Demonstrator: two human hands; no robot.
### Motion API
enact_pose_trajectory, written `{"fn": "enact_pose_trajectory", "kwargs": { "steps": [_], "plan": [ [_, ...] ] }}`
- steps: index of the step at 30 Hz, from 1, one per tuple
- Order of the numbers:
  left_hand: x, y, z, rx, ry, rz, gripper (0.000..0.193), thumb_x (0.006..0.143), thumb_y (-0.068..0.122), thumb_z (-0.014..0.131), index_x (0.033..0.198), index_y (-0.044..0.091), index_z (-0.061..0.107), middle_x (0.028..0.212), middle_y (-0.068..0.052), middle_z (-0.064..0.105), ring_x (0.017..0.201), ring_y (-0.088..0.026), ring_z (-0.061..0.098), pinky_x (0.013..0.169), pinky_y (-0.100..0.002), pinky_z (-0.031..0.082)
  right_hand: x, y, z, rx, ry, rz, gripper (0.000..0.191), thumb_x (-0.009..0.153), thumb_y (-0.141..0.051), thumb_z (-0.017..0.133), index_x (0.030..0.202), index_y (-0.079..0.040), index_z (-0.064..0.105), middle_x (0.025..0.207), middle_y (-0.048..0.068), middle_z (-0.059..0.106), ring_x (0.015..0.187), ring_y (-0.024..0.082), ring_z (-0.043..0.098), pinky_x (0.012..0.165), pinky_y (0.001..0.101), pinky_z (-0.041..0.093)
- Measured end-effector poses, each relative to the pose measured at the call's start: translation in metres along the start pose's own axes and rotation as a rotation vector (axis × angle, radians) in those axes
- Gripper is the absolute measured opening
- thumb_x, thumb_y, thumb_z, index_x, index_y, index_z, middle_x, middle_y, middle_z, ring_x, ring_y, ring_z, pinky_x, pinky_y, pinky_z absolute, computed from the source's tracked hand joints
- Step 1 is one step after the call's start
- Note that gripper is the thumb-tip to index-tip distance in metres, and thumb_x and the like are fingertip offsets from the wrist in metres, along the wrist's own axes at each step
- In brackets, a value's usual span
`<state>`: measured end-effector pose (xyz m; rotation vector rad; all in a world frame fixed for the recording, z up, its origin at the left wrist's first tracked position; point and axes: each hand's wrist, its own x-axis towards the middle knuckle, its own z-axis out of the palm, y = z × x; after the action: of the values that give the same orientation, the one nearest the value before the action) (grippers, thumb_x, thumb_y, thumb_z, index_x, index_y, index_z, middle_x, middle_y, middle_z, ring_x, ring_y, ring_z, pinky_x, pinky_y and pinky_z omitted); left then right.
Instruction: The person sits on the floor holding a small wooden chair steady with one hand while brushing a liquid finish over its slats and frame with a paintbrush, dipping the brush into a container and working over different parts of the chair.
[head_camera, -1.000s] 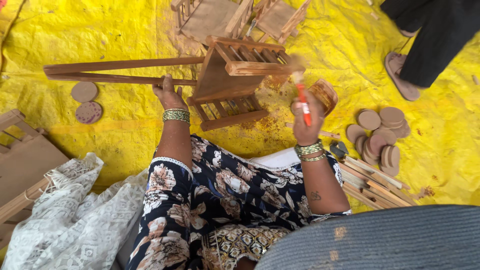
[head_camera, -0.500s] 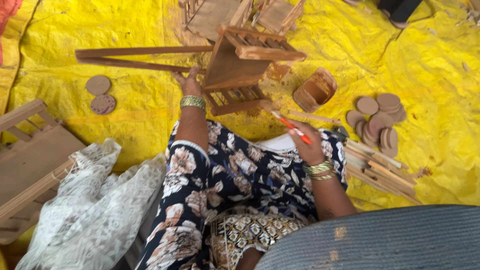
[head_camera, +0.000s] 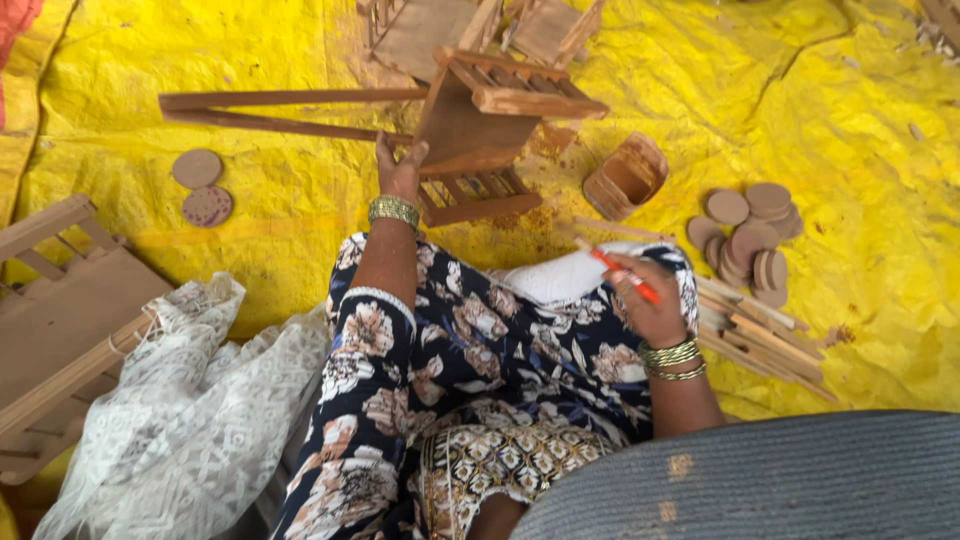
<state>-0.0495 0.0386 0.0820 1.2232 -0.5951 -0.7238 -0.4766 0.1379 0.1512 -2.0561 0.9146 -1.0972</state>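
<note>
My left hand (head_camera: 398, 178) grips the wooden frame (head_camera: 485, 135) at upper centre, its long rails running left. My right hand (head_camera: 655, 305), lower right, pinches a red-handled brush (head_camera: 620, 270) pointing up-left toward it.

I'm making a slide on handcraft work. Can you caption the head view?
Seated on a yellow tarp, left hand steadies a wooden frame while right hand holds a red-handled brush.

My left hand (head_camera: 398, 178) touches the wooden frame (head_camera: 478, 140) ahead on the sheet (head_camera: 300, 210). A cup (head_camera: 626, 176) lies right of the frame, discs (head_camera: 752, 240) farther right. My right hand (head_camera: 652, 300) holds a brush (head_camera: 622, 272) over my knee.
</note>
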Motion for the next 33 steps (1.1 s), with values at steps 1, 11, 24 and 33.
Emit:
{"fn": "enact_pose_trajectory", "kwargs": {
  "steps": [1, 11, 24, 33],
  "plan": [
    [-0.001, -0.002, 0.000, -0.014, -0.016, 0.014, 0.101, 0.086, 0.020, 0.082, 0.161, 0.006, 0.016, 0.165, -0.026, 0.025, 0.149, -0.032, 0.036, 0.120, -0.043, 0.036, 0.003, 0.004, 0.004, -0.019, -0.016, 0.024, 0.032, 0.102, -0.024, 0.065, 0.121, 0.000, 0.070, 0.096, 0.013, 0.077, 0.086, 0.018, 0.074, 0.080, 0.0290, 0.057],
    [-0.017, -0.035, 0.006, -0.030, -0.102, -0.103, 0.095, 0.083, 0.021, 0.079, 0.159, 0.008, 0.022, 0.164, -0.021, 0.033, 0.142, -0.036, 0.049, 0.114, -0.044, 0.043, 0.035, 0.046, 0.047, 0.031, -0.051, 0.018, 0.029, 0.101, -0.022, 0.067, 0.120, -0.001, 0.071, 0.098, 0.014, 0.078, 0.091, 0.020, 0.076, 0.083, 0.0309, 0.057],
    [0.022, -0.034, 0.021, -0.032, 0.015, -0.402, 0.103, 0.079, 0.047, 0.079, 0.159, 0.015, 0.022, 0.159, -0.014, 0.041, 0.121, -0.033, 0.065, 0.087, -0.043, 0.060, 0.152, 0.037, 0.046, 0.496, 0.200, -0.100, 0.033, 0.105, -0.023, 0.066, 0.126, 0.003, 0.067, 0.101, 0.012, 0.075, 0.072, 0.007, 0.057, 0.065, 0.0226, 0.046],
    [0.027, -0.029, 0.003, 0.237, -0.091, -0.374, 0.080, 0.084, 0.051, 0.074, 0.144, 0.011, 0.038, 0.126, -0.010, 0.066, 0.087, -0.019, 0.075, 0.056, -0.031, 0.056, 0.180, 0.043, 0.043, 0.058, 0.286, -0.135, 0.026, 0.106, -0.020, 0.065, 0.113, 0.003, 0.072, 0.081, 0.010, 0.073, 0.068, 0.012, 0.062, 0.066, 0.0274, 0.048]
  ]
}}
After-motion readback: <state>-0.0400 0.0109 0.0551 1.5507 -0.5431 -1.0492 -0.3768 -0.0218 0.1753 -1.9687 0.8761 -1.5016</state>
